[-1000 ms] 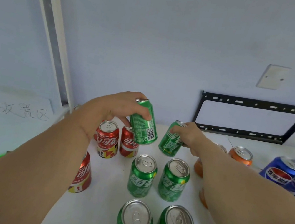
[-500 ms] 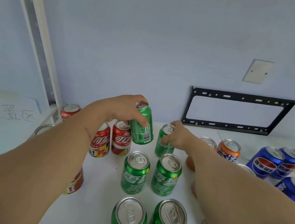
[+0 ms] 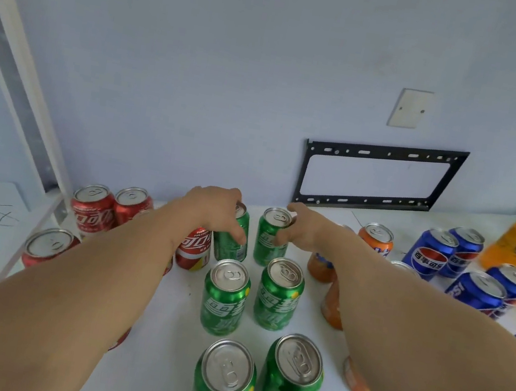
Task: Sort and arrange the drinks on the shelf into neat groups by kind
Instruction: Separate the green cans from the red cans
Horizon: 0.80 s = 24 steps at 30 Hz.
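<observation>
Head view: both hands on the rear pair of green cans

Head-camera footage shows the left hand (image 3: 213, 210) curled over the top and side of a green can (image 3: 231, 242), which is gripped upright on the white shelf (image 3: 175, 311). Just to its right, a second green can (image 3: 272, 237) is held at the rim and side by the right hand (image 3: 304, 228). Nearer the camera than both grips, four more green cans (image 3: 279, 294) are stood in two pairs. Red cans (image 3: 92, 207) are grouped left of the left grip; orange cans (image 3: 376, 237) and blue cans (image 3: 432, 255) are seen right of the right grip.
</observation>
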{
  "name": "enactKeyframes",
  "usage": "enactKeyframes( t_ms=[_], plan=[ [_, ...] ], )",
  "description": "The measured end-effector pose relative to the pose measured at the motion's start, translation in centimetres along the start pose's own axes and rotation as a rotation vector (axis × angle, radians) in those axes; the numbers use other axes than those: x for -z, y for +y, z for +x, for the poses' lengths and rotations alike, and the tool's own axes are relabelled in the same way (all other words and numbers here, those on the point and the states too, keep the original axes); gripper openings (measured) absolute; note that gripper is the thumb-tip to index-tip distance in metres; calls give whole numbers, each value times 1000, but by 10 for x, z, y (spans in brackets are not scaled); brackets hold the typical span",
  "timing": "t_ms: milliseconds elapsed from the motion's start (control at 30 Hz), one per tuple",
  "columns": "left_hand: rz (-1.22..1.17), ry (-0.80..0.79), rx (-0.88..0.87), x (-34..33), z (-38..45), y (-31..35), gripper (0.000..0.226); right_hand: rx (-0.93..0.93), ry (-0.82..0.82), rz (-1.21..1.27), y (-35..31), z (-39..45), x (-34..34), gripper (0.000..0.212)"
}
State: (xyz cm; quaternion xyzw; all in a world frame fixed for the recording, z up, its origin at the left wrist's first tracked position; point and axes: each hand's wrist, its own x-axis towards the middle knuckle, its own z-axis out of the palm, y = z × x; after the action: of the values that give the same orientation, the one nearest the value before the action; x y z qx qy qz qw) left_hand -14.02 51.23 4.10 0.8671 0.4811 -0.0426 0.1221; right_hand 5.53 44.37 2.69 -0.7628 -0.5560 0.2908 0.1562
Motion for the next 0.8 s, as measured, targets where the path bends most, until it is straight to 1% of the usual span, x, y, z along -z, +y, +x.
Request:
enactKeyframes(
  t_ms=[133, 267, 367, 433, 500, 533, 667, 733, 800],
  plan=[
    [50, 31, 30, -13, 4, 3, 90, -8, 5, -25, 0, 0, -3, 90],
    [54, 61, 53, -18, 6, 2, 89, -21, 14, -24, -2, -1, -5, 93],
    [-14, 14, 63, -14, 0, 0, 98, -20, 42, -6, -4, -5, -6, 98],
    [-102, 17, 57, -4, -8, -4, 103, 0, 69, -5, -8, -11, -6, 95],
    [-118, 84, 33, 9, -20, -11, 94, 33, 108, -53, -15, -19, -5, 88],
    [-70, 132, 17, 15, -29, -14, 86, 51, 135, -110, -20, -24, -4, 84],
    [286, 371, -73, 24, -76, -25, 56, 179, 240, -350, -42, -47, -6, 67],
    [394, 441, -91, 22, -103, -31, 47, 258, 269, -441, -55, -60, -12, 61],
    [442, 471, -75, 15, -130, -40, 43, 343, 264, -499, -70, -75, -24, 58]
  ],
)
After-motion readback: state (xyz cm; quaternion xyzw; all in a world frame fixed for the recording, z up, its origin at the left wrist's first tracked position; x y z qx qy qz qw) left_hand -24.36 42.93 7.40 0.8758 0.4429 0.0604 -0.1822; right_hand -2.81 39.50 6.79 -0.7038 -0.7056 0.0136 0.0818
